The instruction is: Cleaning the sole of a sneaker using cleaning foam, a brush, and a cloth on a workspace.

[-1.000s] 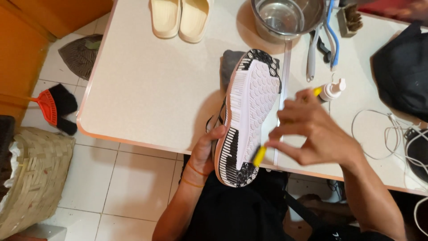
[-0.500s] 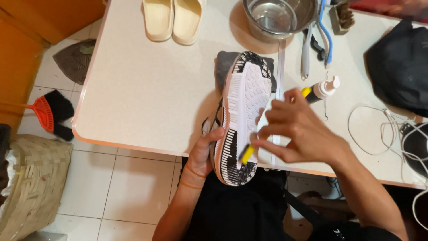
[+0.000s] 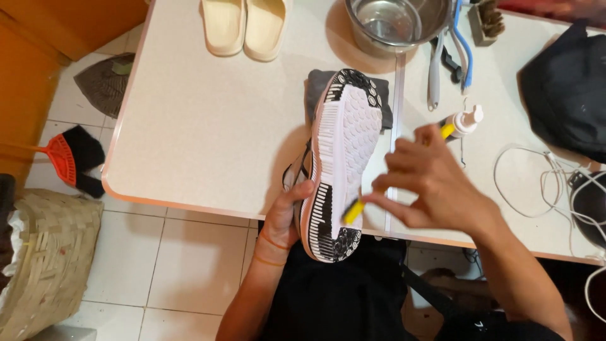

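A sneaker lies sole up at the table's near edge, its white sole with black tread patches facing me. My left hand grips the shoe's side near the heel from below. My right hand holds a small yellow-handled brush with its lower end against the sole near the heel; the other yellow end shows above my fingers. A dark grey cloth lies under the toe.
On the white table sit a pair of cream slippers, a steel bowl, brushes, a small pump bottle, a black bag and white cables. A woven basket and a red broom are on the tiled floor.
My right hand and the brush have shifted slightly along the sole near the heel. The view has drifted, so the table's things appear lower and further right.
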